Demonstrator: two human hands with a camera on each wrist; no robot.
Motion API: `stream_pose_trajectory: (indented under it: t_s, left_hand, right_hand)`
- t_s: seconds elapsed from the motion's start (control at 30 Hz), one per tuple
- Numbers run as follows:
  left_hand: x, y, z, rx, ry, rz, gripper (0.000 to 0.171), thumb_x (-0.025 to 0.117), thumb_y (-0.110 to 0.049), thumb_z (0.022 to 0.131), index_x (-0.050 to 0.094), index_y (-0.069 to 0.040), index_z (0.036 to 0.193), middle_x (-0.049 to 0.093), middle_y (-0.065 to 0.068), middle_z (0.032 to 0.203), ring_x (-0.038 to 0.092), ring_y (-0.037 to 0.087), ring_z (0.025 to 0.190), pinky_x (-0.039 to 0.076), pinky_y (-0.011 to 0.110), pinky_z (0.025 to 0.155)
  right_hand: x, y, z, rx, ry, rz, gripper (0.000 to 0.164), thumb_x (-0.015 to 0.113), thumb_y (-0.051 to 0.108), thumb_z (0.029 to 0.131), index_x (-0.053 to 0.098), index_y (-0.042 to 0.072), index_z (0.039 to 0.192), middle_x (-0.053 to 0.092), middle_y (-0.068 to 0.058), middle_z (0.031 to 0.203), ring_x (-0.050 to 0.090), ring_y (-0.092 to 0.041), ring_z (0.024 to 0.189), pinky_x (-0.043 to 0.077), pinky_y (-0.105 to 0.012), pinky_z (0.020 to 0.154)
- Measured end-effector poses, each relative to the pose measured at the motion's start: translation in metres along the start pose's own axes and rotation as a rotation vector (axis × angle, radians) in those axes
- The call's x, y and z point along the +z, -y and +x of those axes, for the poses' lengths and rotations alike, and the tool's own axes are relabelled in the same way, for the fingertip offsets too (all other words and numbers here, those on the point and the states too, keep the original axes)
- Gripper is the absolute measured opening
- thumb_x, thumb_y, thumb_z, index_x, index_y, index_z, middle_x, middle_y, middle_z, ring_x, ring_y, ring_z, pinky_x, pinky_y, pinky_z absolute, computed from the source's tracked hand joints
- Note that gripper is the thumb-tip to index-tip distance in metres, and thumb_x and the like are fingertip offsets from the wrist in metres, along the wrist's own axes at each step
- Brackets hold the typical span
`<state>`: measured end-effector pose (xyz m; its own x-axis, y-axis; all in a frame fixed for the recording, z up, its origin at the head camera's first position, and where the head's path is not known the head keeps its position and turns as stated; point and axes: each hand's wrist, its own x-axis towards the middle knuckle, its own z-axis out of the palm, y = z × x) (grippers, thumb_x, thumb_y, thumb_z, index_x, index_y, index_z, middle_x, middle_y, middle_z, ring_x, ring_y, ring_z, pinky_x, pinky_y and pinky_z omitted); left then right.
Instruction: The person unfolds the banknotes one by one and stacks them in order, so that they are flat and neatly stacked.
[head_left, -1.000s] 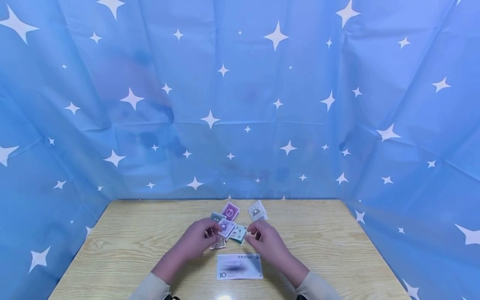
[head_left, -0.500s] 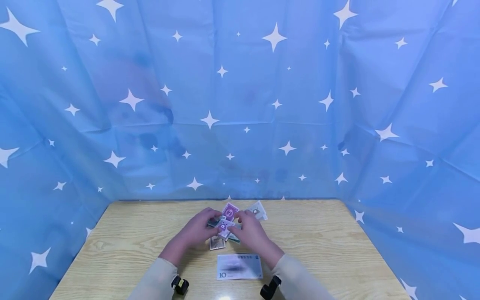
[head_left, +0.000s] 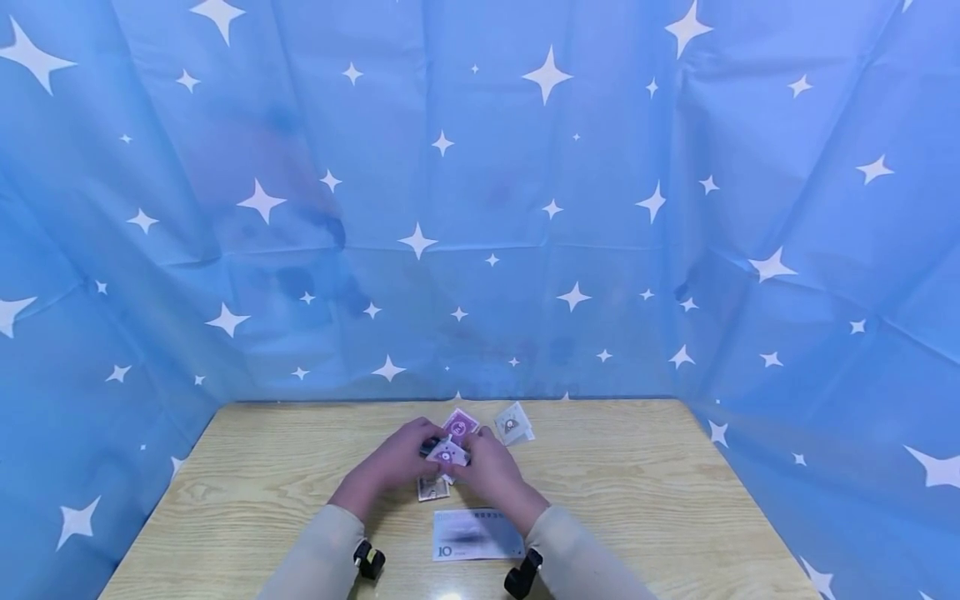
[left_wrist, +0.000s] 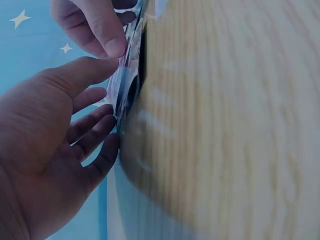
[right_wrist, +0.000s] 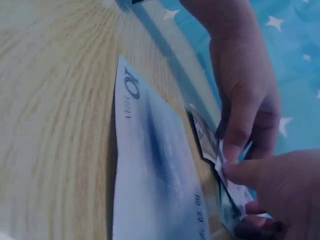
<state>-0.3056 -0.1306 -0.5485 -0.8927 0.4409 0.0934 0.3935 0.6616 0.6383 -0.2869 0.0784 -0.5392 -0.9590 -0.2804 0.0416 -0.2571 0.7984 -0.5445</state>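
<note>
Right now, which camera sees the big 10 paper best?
The head view: the big 10 paper shows nearly whole there. The right wrist view shows it larger, but slanted and cut off at the bottom. In the left wrist view, a pale scrap might be it; I can't tell.

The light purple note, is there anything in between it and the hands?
No, nothing I can see: the left hand and right hand both touch the light purple note. The note marked 10 lies apart, out of the way.

A creased blue cloth (head_left: 495, 171) with white four-pointed stars (head_left: 547, 75) hangs behind a wood-grained table (head_left: 660, 492).
</note>
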Motion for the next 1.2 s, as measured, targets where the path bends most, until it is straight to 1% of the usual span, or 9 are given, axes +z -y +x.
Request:
stream_pose_trajectory:
  t_s: [0.13, 0.2, 0.47, 0.67, 0.73, 0.8, 0.93, 1.1, 1.2]
  left_hand:
    - [0.003, 0.001, 0.000, -0.028, 0.018, 0.010, 0.064, 0.091, -0.022, 0.091, 0.067, -0.003, 0.147, 0.062, 0.010, 0.135, 0.061, 0.033, 0.127, 0.051, 0.057, 0.115]
    - [0.005, 0.001, 0.000, -0.033, 0.022, 0.010, 0.066, 0.091, -0.021, 0.090, 0.065, -0.002, 0.149, 0.060, 0.011, 0.136, 0.060, 0.033, 0.128, 0.050, 0.057, 0.115]
    - [0.006, 0.005, 0.002, -0.048, 0.013, -0.040, 0.066, 0.092, -0.018, 0.088, 0.066, -0.003, 0.147, 0.059, 0.009, 0.137, 0.059, 0.033, 0.129, 0.049, 0.058, 0.117]
    - [0.007, 0.006, 0.002, -0.048, -0.026, -0.062, 0.055, 0.089, -0.013, 0.092, 0.068, -0.008, 0.142, 0.063, 0.007, 0.134, 0.062, 0.034, 0.130, 0.047, 0.059, 0.118]
    - [0.008, 0.006, 0.002, -0.042, -0.042, -0.060, 0.049, 0.086, -0.011, 0.094, 0.069, -0.008, 0.140, 0.065, 0.006, 0.128, 0.064, 0.031, 0.124, 0.051, 0.058, 0.115]
    - [0.008, 0.004, 0.002, -0.042, -0.051, -0.067, 0.045, 0.084, -0.008, 0.096, 0.070, -0.008, 0.138, 0.068, 0.005, 0.121, 0.066, 0.026, 0.113, 0.055, 0.053, 0.106]
    - [0.005, 0.001, 0.003, -0.035, -0.052, -0.091, 0.040, 0.082, -0.004, 0.097, 0.071, -0.008, 0.136, 0.068, 0.001, 0.109, 0.063, 0.016, 0.097, 0.058, 0.042, 0.089]
    - [0.005, 0.003, 0.005, -0.046, -0.050, -0.131, 0.038, 0.081, -0.002, 0.097, 0.072, -0.010, 0.133, 0.069, -0.002, 0.107, 0.065, 0.013, 0.095, 0.060, 0.038, 0.088]
    - [0.006, 0.006, 0.005, -0.051, -0.057, -0.168, 0.037, 0.080, 0.000, 0.097, 0.073, -0.010, 0.132, 0.068, -0.002, 0.105, 0.065, 0.014, 0.095, 0.060, 0.035, 0.087]
  right_hand:
    - [0.005, -0.004, 0.001, -0.020, -0.007, -0.024, 0.058, 0.091, 0.032, 0.094, 0.073, 0.006, 0.142, 0.063, -0.010, 0.117, 0.064, -0.020, 0.097, 0.061, -0.042, 0.086]
    - [0.008, -0.006, 0.001, -0.036, -0.016, -0.038, 0.056, 0.091, 0.031, 0.094, 0.073, 0.008, 0.142, 0.064, -0.010, 0.118, 0.065, -0.021, 0.100, 0.061, -0.044, 0.089]
    - [0.011, -0.012, 0.002, -0.023, -0.014, 0.013, 0.055, 0.091, 0.029, 0.094, 0.073, 0.012, 0.142, 0.061, -0.005, 0.115, 0.062, -0.017, 0.098, 0.060, -0.041, 0.087]
    - [0.011, -0.012, 0.000, -0.030, -0.023, 0.041, 0.055, 0.092, 0.026, 0.093, 0.073, 0.011, 0.142, 0.061, -0.006, 0.117, 0.062, -0.018, 0.100, 0.060, -0.042, 0.089]
    - [0.011, -0.012, -0.001, -0.029, -0.026, 0.046, 0.055, 0.091, 0.025, 0.094, 0.073, 0.011, 0.143, 0.060, -0.006, 0.118, 0.062, -0.018, 0.101, 0.059, -0.041, 0.089]
    - [0.012, -0.012, -0.001, -0.030, -0.030, 0.054, 0.055, 0.091, 0.025, 0.094, 0.072, 0.011, 0.144, 0.060, -0.006, 0.118, 0.063, -0.018, 0.102, 0.060, -0.041, 0.090]
    - [0.012, -0.013, -0.002, -0.029, -0.037, 0.071, 0.057, 0.092, 0.024, 0.094, 0.071, 0.011, 0.145, 0.059, -0.007, 0.120, 0.063, -0.019, 0.104, 0.060, -0.041, 0.090]
    - [0.013, -0.014, -0.003, -0.036, -0.054, 0.077, 0.056, 0.093, 0.023, 0.092, 0.072, 0.011, 0.143, 0.057, -0.005, 0.118, 0.061, -0.017, 0.101, 0.059, -0.038, 0.088]
    - [0.013, -0.014, -0.004, -0.064, -0.076, 0.076, 0.054, 0.093, 0.020, 0.091, 0.073, 0.009, 0.140, 0.057, -0.005, 0.117, 0.059, -0.017, 0.099, 0.058, -0.036, 0.086]
